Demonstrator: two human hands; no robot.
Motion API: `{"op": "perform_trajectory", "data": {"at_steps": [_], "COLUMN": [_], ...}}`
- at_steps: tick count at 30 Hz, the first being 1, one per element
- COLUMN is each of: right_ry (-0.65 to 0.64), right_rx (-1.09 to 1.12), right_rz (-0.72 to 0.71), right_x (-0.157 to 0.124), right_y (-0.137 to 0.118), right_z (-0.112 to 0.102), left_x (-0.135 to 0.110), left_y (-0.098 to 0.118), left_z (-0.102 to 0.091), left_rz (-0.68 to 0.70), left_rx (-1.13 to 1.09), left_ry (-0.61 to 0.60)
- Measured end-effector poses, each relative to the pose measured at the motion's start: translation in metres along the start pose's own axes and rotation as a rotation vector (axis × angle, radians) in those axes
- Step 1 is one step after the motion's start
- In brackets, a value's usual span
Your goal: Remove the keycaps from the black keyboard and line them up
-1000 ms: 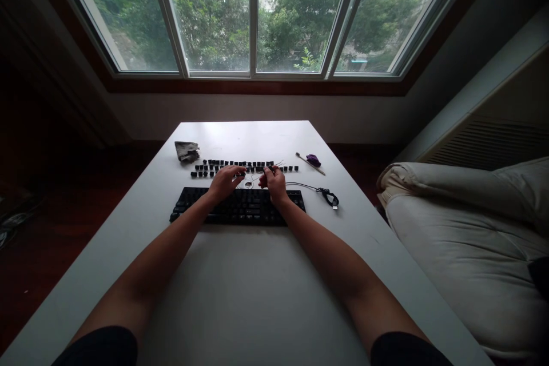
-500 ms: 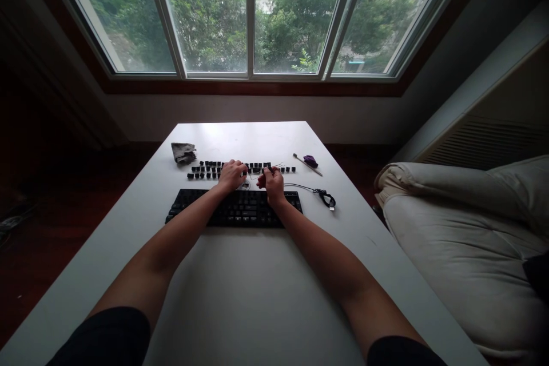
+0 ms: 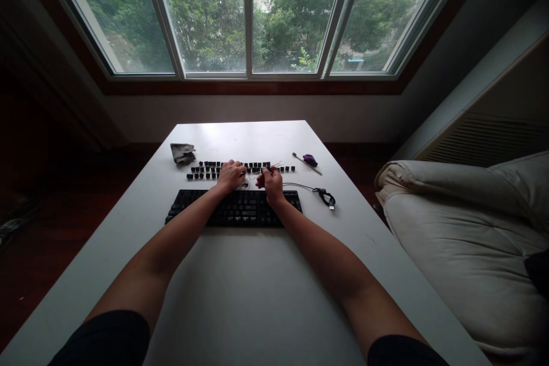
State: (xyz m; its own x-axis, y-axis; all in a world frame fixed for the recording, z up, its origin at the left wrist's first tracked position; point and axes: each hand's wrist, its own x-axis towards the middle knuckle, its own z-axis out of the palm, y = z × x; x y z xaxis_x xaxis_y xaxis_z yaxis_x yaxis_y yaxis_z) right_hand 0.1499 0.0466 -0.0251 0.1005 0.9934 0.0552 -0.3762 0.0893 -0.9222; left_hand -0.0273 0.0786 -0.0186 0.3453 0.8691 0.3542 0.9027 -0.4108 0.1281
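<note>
A black keyboard (image 3: 240,214) lies on the white table beneath my forearms, some of its keys taken off. Beyond it, loose black keycaps (image 3: 208,169) stand in rows. My left hand (image 3: 231,175) is over the middle of these rows, fingers bent down and closed at a keycap; its fingertips are partly hidden. Just to the right, my right hand (image 3: 271,180) is closed around a small tool with thin wires sticking out on both sides, which looks like a wire keycap puller (image 3: 277,165). A small pale ring-shaped thing (image 3: 245,186) lies between my hands.
A grey cloth (image 3: 183,153) lies at the back left of the table (image 3: 253,297). To the back right are a brush (image 3: 307,163) and a crumpled purple thing (image 3: 309,159). The coiled USB cable (image 3: 325,197) rests right of the keyboard. A sofa (image 3: 450,240) stands beside the table.
Both hands keep nearly the same place and grip. The whole view has shifted very slightly.
</note>
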Motion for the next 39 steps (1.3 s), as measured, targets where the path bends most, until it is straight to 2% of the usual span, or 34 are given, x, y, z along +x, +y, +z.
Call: {"op": "perform_trajectory", "data": {"at_steps": [7,13,15,20,22,25,29,34,39], "right_ry": [-0.011,-0.026,-0.101,-0.560,-0.650,-0.667,-0.705,-0.798,-0.907], "right_rx": [-0.010,-0.032,-0.095,-0.397,-0.523,-0.670,-0.769,-0.823,-0.816], "right_rz": [-0.008,-0.004,-0.009,-0.071,-0.157,-0.300,-0.403,-0.480,-0.499], "right_x": [-0.001,0.001,0.001,-0.003,-0.007,-0.010,-0.011,-0.014,-0.023], "right_y": [-0.001,0.000,-0.004,-0.024,-0.032,-0.036,-0.032,-0.029,-0.039], "right_z": [-0.001,0.000,0.001,0.003,0.004,0.005,0.008,0.011,0.016], "left_x": [0.004,-0.002,-0.006,-0.023,-0.031,-0.043,-0.057,-0.065,-0.067], "left_y": [0.002,0.006,0.005,-0.003,-0.006,-0.009,-0.008,-0.007,-0.007], "left_z": [0.004,-0.006,-0.011,-0.019,-0.022,-0.028,-0.034,-0.033,-0.031], "left_rz": [0.005,-0.003,0.001,0.041,0.059,0.094,0.149,0.157,0.131], "left_rx": [-0.022,-0.012,-0.019,-0.077,-0.100,-0.135,-0.171,-0.214,-0.223], "left_ry": [-0.005,0.030,0.045,0.005,-0.026,-0.062,-0.099,-0.097,-0.107]}}
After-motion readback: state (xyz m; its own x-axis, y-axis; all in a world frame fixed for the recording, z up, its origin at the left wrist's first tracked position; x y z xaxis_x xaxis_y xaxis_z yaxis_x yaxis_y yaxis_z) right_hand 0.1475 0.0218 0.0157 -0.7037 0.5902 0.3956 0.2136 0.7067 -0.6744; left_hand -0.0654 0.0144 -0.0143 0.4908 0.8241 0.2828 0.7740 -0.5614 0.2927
